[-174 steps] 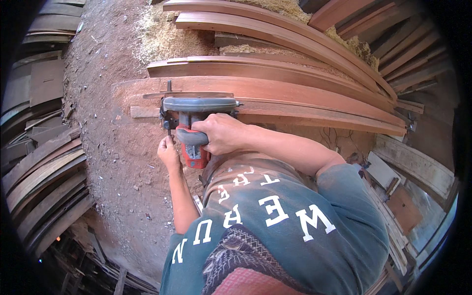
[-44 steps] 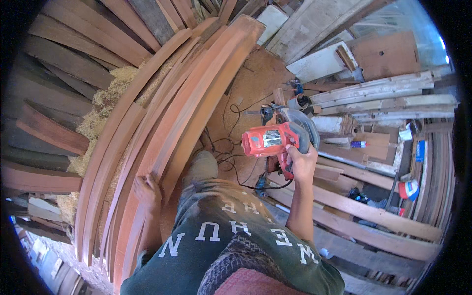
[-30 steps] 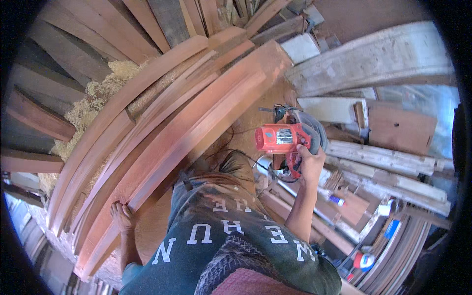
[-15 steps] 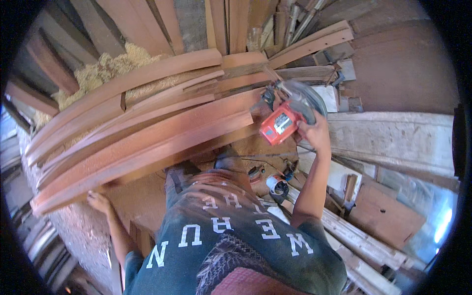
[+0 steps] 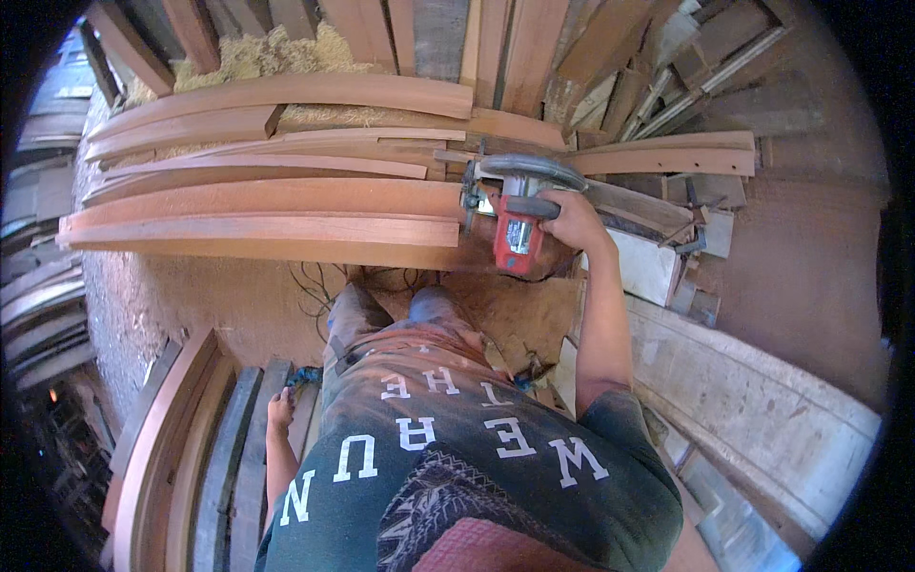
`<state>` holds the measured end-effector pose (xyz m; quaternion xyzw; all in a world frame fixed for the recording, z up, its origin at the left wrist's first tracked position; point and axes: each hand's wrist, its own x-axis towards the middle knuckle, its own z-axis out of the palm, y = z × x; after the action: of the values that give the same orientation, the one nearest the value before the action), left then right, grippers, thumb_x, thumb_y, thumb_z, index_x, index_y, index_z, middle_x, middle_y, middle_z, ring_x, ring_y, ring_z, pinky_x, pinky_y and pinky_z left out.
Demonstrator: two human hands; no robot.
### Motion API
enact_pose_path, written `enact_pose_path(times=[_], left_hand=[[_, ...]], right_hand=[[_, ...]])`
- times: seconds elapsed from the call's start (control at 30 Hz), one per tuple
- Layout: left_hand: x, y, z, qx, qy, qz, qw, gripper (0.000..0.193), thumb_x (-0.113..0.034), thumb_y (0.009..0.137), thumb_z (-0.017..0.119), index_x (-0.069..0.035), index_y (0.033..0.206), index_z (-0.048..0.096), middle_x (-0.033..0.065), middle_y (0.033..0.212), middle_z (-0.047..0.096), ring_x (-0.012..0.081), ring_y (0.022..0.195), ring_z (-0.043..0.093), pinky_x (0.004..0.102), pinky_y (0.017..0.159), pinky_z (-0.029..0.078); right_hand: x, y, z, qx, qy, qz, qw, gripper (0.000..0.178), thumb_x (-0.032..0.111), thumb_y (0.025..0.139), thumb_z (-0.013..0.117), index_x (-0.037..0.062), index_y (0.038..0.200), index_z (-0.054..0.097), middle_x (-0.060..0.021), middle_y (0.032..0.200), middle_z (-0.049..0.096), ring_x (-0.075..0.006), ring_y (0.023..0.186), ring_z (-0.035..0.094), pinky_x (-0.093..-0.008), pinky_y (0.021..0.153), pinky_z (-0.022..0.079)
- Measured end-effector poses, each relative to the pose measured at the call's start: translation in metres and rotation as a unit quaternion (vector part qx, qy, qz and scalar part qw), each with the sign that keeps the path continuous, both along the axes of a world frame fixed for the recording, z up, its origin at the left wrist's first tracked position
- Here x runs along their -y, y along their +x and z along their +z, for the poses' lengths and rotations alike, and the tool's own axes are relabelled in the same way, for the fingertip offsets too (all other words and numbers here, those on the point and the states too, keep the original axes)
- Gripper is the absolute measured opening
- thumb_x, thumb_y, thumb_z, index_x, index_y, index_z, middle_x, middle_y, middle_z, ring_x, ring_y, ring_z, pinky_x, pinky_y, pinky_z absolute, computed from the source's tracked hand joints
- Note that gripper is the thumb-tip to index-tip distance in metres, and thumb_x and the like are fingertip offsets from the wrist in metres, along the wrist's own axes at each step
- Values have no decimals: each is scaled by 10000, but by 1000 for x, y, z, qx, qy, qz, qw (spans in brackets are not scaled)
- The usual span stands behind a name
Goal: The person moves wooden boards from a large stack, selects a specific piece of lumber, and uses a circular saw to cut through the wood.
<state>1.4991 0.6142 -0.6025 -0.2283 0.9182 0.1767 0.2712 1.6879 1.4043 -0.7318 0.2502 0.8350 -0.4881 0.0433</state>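
My right hand is wrapped round the dark handle of a red circular saw. The saw stands at the right end of a long reddish-brown board lying crosswise in front of me. Its curved grey guard faces away from me, and the blade is hidden from view. Down at my left side hangs my left hand, apart from the board. Its fingers look curled but are too small to make out clearly. Near it shows a small blue object, whose kind I cannot tell.
Several curved planks lie beyond the board, with pale wood shavings behind them. More timber is stacked at my left. A large pale panel lies at the right. Dark cables run across the floor before my legs.
My view has turned, and the board now lies more level. My left hand has come away from the board's near edge to my side. The saw has moved against the board's right end.
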Motion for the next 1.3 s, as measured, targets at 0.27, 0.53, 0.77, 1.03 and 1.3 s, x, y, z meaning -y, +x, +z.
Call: enact_pose_path(times=[0.27, 0.53, 0.77, 1.03, 1.3], left_hand=[[-71, 13, 3, -16, -7, -102, 995, 431, -379, 999, 632, 42, 1077, 687, 106, 900, 710, 203, 791, 668, 340, 736, 531], [-154, -16, 27, -95, -4, -163, 982, 473, -376, 983, 628, 50, 1183, 682, 246, 1151, 720, 332, 1099, 689, 401, 957, 522], [-123, -23, 27, -55, -32, -153, 986, 488, -389, 962, 660, 41, 1191, 690, 256, 1175, 716, 352, 1139, 686, 413, 995, 515], [-68, -47, 30, 126, 89, 13, 988, 778, -684, 1007, 435, -12, 1342, 638, 192, 1259, 679, 295, 1107, 664, 461, 880, 532], [12, -166, 60, 202, 31, -143, 968, 860, -744, 953, 462, 20, 1294, 663, 239, 1301, 664, 394, 1192, 637, 505, 999, 502]], right_hand=[[-2, 19, -47, -22, -13, -3, 1000, 459, 37, 650, 792, 12, 1100, 709, -191, 1067, 723, -384, 1038, 671, -410, 945, 511], [-10, 23, -35, 17, -52, 6, 998, 524, 64, 648, 842, 19, 1149, 695, -136, 1051, 732, -261, 1040, 671, -376, 967, 502], [4, 13, 2, 4, -52, -33, 998, 546, 154, 724, 850, 45, 1226, 667, -134, 1145, 708, -280, 1100, 658, -396, 996, 493], [66, -34, 73, -117, 147, -215, 958, 402, 151, 875, 736, -23, 1222, 632, -175, 1234, 640, -322, 1140, 623, -420, 1042, 464], [246, -203, 214, -135, -34, -95, 986, 274, 92, 922, 680, -12, 1175, 657, -92, 1104, 670, -197, 1039, 630, -325, 952, 487]])
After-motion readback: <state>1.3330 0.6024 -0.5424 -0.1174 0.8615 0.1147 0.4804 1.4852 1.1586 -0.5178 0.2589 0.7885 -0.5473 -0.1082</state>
